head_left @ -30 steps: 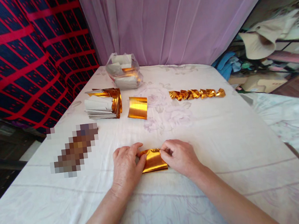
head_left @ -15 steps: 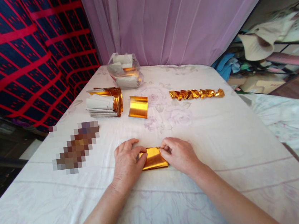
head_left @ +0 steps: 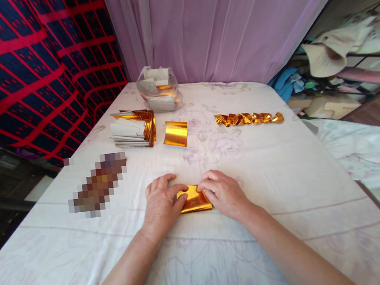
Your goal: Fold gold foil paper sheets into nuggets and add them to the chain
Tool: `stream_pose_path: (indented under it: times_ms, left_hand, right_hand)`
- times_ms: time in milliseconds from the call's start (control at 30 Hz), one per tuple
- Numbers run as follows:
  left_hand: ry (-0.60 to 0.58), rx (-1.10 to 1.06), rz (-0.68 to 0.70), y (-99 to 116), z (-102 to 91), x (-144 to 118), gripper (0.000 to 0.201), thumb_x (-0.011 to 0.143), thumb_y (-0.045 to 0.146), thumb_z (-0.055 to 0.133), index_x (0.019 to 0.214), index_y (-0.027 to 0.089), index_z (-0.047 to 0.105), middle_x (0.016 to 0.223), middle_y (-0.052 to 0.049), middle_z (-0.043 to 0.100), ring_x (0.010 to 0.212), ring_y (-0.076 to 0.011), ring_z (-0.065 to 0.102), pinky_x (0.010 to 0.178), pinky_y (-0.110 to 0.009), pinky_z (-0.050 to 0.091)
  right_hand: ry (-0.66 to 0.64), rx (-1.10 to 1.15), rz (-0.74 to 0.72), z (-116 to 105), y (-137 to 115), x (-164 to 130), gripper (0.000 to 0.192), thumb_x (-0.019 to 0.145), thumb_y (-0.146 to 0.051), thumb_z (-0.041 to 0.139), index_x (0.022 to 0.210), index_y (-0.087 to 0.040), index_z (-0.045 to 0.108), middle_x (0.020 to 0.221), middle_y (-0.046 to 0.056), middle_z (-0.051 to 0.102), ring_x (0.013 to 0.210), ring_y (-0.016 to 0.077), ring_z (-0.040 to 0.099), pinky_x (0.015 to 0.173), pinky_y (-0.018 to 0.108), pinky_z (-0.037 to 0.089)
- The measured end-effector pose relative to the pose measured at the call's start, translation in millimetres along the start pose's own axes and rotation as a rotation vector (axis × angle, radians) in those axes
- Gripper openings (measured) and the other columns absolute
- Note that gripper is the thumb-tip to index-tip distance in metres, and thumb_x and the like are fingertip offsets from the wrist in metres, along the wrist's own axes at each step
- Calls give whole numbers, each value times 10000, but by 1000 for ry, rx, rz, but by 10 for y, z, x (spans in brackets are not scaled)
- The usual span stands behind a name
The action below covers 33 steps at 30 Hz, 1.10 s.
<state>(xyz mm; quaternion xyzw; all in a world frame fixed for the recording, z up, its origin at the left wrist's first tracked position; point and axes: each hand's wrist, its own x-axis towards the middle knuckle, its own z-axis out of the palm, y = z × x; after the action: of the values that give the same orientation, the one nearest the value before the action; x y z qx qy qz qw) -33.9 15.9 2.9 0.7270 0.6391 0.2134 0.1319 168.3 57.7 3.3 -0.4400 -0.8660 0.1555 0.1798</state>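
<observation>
A shiny gold foil paper (head_left: 194, 198) lies on the table between my hands, its edges partly folded. My left hand (head_left: 164, 200) grips its left end with thumb and forefinger, the other fingers resting on the cloth. My right hand (head_left: 223, 192) is closed at the upper right corner, thumb and fingertips pressed on the foil paper. Farther off, a single gold sheet (head_left: 176, 134) lies slightly curved. To its left stands a stack of gold and white-backed sheets (head_left: 129, 133). A row of folded gold pieces (head_left: 249, 119) stretches across the right side.
A clear plastic bag (head_left: 160, 91) holding more sheets sits at the back of the table. A blurred brownish object (head_left: 100, 182) lies at the left. The table wears a pale floral cloth (head_left: 282, 168). Shelves with a hat (head_left: 326, 54) stand at the right.
My right hand's fingers have shifted slightly left along the foil paper's upper edge. My left hand stays at the left end. The other sheets have not moved on the table.
</observation>
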Motion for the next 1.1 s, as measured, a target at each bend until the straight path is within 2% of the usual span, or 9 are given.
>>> stream_pose_path:
  times_ms: [233,433,567,1100]
  left_hand:
    - [-6,5,1,3,4,-8,212,802,242,704,982,346,748,1254,-46,580,1169,-298,526,977,-492,384]
    - [-21,6,-5,10,-9,1,200,796,263,722,980,339,748,1257,-48,583,1185,-303,522,989,-504,379]
    - [-18,8,-4,7,-6,4,205,793,267,725,983,339,746,1258,-47,581,1189,-303,519,995,-507,374]
    - [-33,17,-10,7,-4,-3,223,793,280,726,1005,349,740,1266,-50,574,1191,-301,512,988,-500,371]
  right_hand:
    - [-7,39,-18,-16,19,7,223,817,-48,574,824,-230,703,884,12,653,871,168,591,758,279,439]
    - [5,5,30,-46,-102,8,56,811,-173,652,819,-222,678,887,23,638,872,185,585,769,299,447]
    - [-3,-64,52,-34,-154,9,22,816,-200,665,807,-219,656,882,30,618,874,195,569,761,310,442]
    - [-138,-53,49,-143,-166,-24,252,740,-314,767,931,-226,628,990,24,587,955,205,543,824,328,433]
